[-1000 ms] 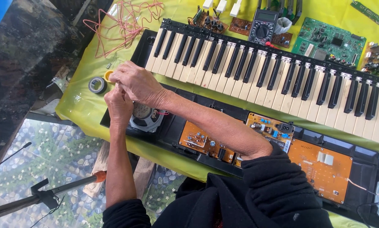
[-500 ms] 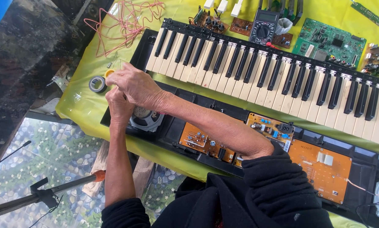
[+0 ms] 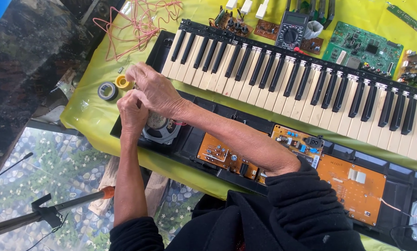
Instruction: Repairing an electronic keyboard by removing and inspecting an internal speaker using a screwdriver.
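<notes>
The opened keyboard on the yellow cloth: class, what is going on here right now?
A person bends over a dismantled electronic keyboard with its circuit boards exposed. Both hands meet at its left end, above the round speaker: the left hand sits beside the speaker, and the right hand reaches across above it. What the fingers pinch is hidden. A grey tape roll and a yellow roll lie beside them, and a multimeter rests beyond the keys.

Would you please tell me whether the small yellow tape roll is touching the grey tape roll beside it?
Apart. The head view shows a strip of yellow-green cloth between the small yellow tape roll and the grey tape roll.
</notes>
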